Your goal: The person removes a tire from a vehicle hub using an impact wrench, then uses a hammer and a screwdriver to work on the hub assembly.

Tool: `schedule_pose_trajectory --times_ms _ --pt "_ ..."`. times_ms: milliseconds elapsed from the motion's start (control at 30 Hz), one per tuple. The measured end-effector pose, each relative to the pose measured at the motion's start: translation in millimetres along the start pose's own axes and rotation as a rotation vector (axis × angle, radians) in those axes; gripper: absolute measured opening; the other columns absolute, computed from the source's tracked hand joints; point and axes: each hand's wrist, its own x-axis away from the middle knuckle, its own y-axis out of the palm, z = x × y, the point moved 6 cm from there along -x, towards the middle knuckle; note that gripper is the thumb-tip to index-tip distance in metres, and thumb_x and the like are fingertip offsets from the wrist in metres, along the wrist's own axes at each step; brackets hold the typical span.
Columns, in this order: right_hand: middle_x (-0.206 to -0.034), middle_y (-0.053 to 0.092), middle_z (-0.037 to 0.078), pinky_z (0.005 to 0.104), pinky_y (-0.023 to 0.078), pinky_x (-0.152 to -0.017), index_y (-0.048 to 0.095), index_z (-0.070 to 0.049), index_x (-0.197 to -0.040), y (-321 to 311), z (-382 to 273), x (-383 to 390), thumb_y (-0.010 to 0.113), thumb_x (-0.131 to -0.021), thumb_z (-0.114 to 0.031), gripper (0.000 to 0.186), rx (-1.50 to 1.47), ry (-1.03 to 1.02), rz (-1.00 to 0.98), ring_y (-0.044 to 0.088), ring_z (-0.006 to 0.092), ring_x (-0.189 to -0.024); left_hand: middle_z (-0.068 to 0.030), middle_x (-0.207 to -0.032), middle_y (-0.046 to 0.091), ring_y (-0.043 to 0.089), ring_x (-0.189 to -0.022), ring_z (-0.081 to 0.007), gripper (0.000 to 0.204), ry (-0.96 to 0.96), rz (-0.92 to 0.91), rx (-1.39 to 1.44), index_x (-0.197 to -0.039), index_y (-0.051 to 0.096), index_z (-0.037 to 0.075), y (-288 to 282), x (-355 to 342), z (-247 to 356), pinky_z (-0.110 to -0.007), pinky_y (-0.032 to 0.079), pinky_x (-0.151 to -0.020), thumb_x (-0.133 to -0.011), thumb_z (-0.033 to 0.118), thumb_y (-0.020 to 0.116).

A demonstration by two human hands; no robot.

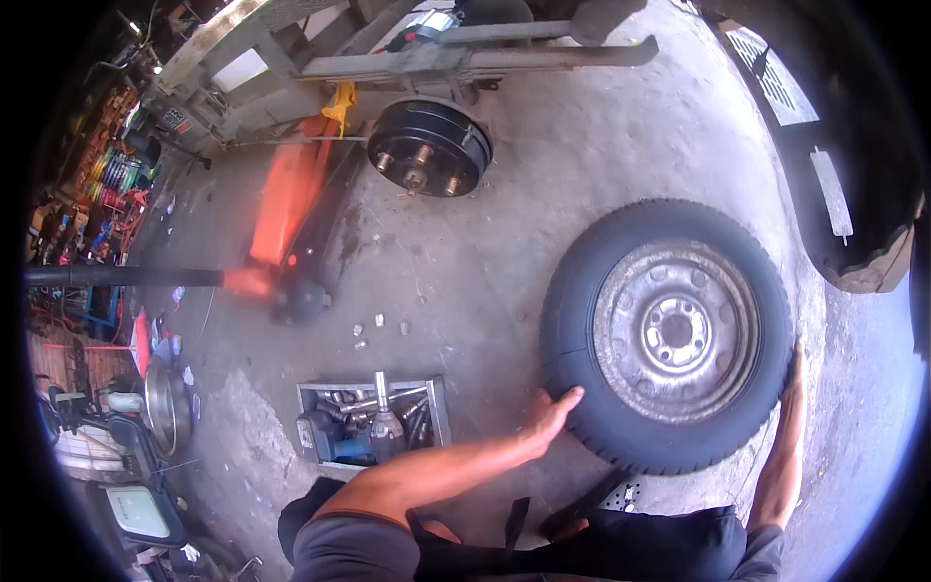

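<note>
Leftward, I see an orange jack (pixel 288 204), then a toolbox (pixel 439 411) and brake drum (pixel 427 144); farther right, the left hand (pixel 554 423) touches the wheel (pixel 652 337) lower left, the right hand (pixel 795 376) its right edge; how closed either is, I can't tell.

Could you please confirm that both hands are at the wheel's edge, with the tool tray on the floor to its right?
Not quite: the head view shows the tool tray on the floor left of the wheel. The left hand and right hand are indeed at its edge.
</note>
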Motion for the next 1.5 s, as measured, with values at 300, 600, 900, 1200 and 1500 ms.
schedule_pose_trajectory --times_ms 300,600,900,1200,1500 --pt "-0.125 0.047 0.016 0.0407 0.033 -0.102 0.053 0.000 -0.118 164.8 -63.1 181.2 0.051 -0.091 -0.025 0.037 0.515 -0.802 0.157 0.042 0.0292 -0.120 -0.0161 -0.098 0.063 0.061 -0.084 -0.0194 0.057 0.242 -0.498 -0.668 -0.122 0.049 -0.006 26.5 6.5 30.6 -0.035 0.052 -0.070 -0.082 0.032 0.066" --pt "-0.103 0.064 0.015 0.0323 0.048 -0.079 0.057 0.003 -0.114 308.5 -248.8 296.4 0.057 -0.087 -0.020 0.035 0.379 -1.140 -0.301 0.060 0.0213 -0.092 -0.0222 -0.107 0.061 0.060 -0.100 -0.0352 0.055 0.426 -0.067 -1.196 -0.123 0.049 -0.001 -154.2 83.1 172.9 -0.041 0.047 -0.087 -0.082 0.033 0.061" --pt "-0.095 0.064 0.017 0.0319 0.049 -0.073 0.059 0.004 -0.110 428.3 -289.9 337.0 0.059 -0.084 -0.025 0.040 0.370 -1.002 -0.505 0.061 0.0201 -0.085 -0.0190 -0.105 0.058 0.056 -0.099 -0.0364 0.037 0.474 0.337 -1.399 -0.113 0.054 0.003 -283.0 169.1 94.0 -0.045 0.046 -0.083 -0.081 0.022 0.058" --pt "-0.097 0.063 0.023 0.0353 0.047 -0.081 0.053 0.006 -0.117 448.8 -91.4 310.9 0.066 -0.082 -0.031 0.053 0.966 -0.712 -0.728 0.062 0.0312 -0.091 -0.0173 -0.119 0.052 0.050 -0.109 -0.0334 0.059 0.510 0.510 -1.523 -0.122 0.052 0.006 -329.6 202.6 -27.9 -0.046 0.039 -0.090 -0.070 0.032 0.065" --pt "-0.100 0.065 0.018 0.0365 0.046 -0.087 0.060 -0.005 -0.111 458.6 -74.1 329.9 0.061 -0.083 -0.028 0.036 1.096 -0.722 -0.857 0.061 0.0314 -0.098 -0.0173 -0.121 0.051 0.045 -0.117 -0.0313 0.060 0.195 0.489 -1.600 -0.132 0.038 -0.001 -320.8 171.2 -41.1 -0.046 0.028 -0.102 -0.079 0.023 0.052"
